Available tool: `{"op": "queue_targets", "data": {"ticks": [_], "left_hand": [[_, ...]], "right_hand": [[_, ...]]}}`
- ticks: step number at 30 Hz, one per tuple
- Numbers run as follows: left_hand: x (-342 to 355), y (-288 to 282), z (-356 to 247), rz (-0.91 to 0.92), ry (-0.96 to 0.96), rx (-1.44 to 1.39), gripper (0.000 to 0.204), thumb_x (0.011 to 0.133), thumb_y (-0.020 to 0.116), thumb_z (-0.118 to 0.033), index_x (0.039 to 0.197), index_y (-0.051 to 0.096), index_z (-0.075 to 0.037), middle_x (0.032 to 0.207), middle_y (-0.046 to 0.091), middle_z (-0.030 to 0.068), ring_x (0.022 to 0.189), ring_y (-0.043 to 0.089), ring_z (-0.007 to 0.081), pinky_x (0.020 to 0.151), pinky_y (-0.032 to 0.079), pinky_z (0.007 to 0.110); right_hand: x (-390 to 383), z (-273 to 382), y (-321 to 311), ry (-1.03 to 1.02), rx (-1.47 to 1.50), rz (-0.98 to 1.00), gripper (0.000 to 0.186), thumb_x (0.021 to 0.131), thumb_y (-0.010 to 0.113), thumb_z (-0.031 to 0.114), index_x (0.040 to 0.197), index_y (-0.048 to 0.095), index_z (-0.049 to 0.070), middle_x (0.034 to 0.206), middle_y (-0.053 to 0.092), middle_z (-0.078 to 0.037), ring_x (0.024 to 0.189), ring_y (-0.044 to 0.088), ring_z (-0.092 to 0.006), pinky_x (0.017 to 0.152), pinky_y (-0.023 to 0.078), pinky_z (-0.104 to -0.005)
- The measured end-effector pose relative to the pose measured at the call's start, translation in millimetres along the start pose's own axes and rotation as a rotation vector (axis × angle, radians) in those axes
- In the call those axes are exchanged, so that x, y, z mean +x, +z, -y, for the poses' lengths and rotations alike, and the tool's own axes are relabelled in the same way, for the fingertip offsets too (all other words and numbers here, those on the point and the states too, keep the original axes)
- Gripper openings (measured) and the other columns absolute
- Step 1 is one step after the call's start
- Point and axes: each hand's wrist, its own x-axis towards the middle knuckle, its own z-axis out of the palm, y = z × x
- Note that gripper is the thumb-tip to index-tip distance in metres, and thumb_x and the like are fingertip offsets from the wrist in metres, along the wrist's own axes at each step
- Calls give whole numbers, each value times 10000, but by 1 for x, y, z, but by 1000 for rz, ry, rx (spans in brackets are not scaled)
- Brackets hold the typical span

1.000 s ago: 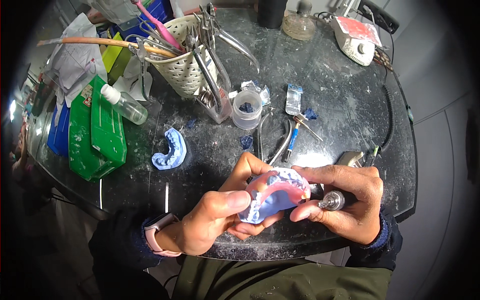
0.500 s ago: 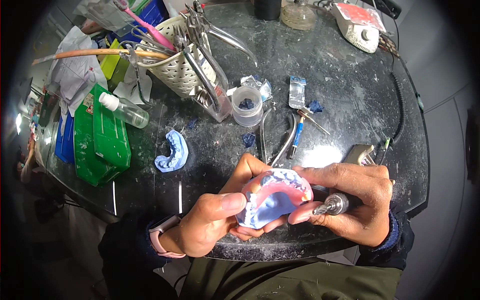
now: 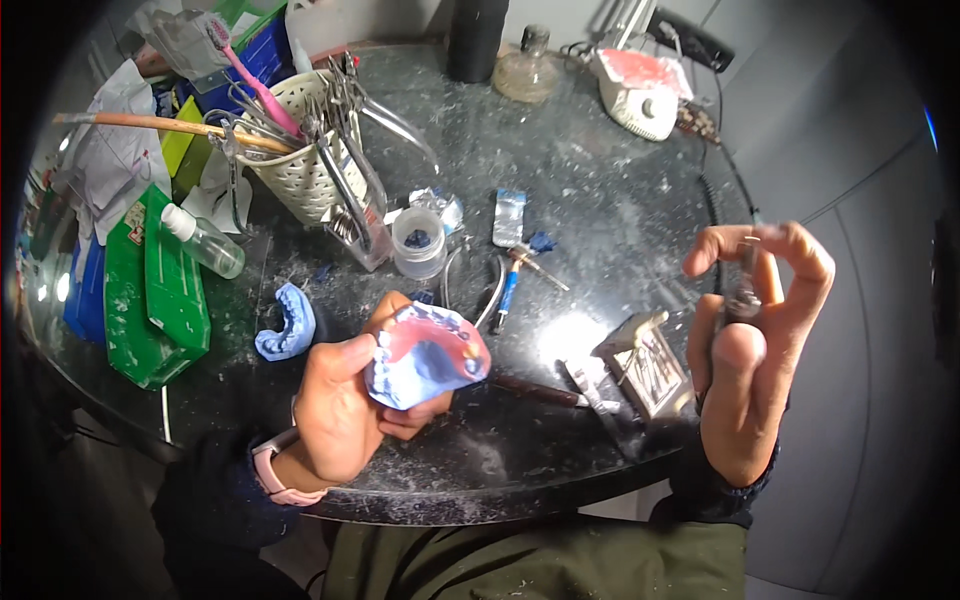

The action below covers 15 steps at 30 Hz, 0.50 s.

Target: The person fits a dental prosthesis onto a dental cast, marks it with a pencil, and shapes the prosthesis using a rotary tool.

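My left hand (image 3: 345, 410) is closed around a blue dental cast (image 3: 405, 380), thumb on its near left edge and fingers underneath. A pink denture base (image 3: 408, 340) with teeth along its rim sits on the cast. My right hand (image 3: 755, 370) is raised off to the right, apart from the cast. It grips a metal rotary handpiece (image 3: 741, 300), whose tip points up between thumb and bent fingers; most of its body is hidden by the hand. Just left of that hand stands a small bur box (image 3: 650, 368) with several slim metal burs.
A second blue cast piece (image 3: 290, 322) lies at left, near a green bin (image 3: 160, 300) and a spray bottle (image 3: 205, 240). Behind stand a tool-filled basket (image 3: 305, 185) and a clear jar (image 3: 418, 250). A blue-handled tool (image 3: 508, 290) and knife (image 3: 595, 400) lie centrally.
My right hand has moved away from the cast, right and upward, with the handpiece. My left hand still holds the cast, now tilted differently. The view has shifted, showing the bur box fully.
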Motion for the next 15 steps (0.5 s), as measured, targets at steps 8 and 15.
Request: {"op": "queue_targets", "data": {"ticks": [8, 15], "left_hand": [[-5, 3, -3, -102, 79, -42, 570, 836, 346, -540, 1033, 523, -36, 680, 476, 77, 551, 349, 103, 446, 234, 224], [3, 8, -8, -108, 99, -29, 576, 865, 313, -520, 1055, 519, -17, 660, 477, 71, 518, 331, 97, 443, 234, 236]], "right_hand": [[8, 6, -15, -141, -206, -22, 286, 981, 451, 309, 1111, 337, 81, 1070, 490, -122, 553, 424, -46, 416, 352, -169], [-43, -41, -6, -8, -678, 236, 208, 840, 591, 8, 955, 418, -3, 1048, 507, -198, 590, 600, -358, 496, 467, -392]]}}
